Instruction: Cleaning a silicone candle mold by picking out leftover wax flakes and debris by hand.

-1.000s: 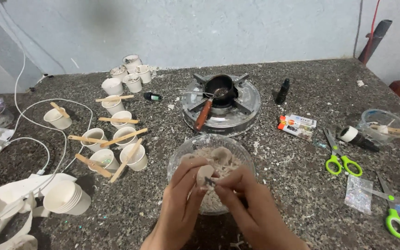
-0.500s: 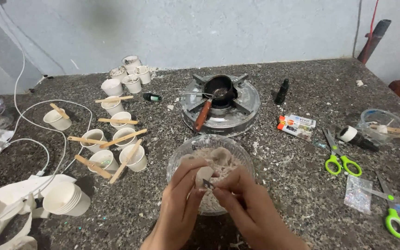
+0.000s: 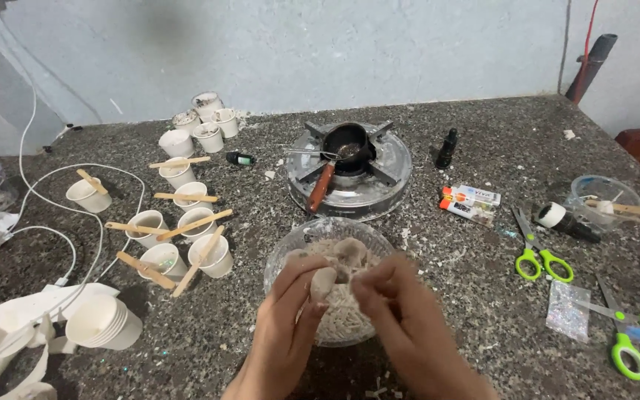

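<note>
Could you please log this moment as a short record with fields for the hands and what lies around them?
left hand: pinching a pale waxy lump over the glass bowl
right hand: fingers at the same lump
bowl contents: whitish flakes and chunks
behind bowl: small stove with a dark pan
left side: paper cups with wooden sticks
right side: green-handled scissors
surface: speckled stone counter

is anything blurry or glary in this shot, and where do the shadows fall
Head view: the right hand and left hand are slightly motion-blurred over the glass bowl; the stove and paper cups are sharp; soft even light, faint shadows, mild glints on the bowl rim.
</note>
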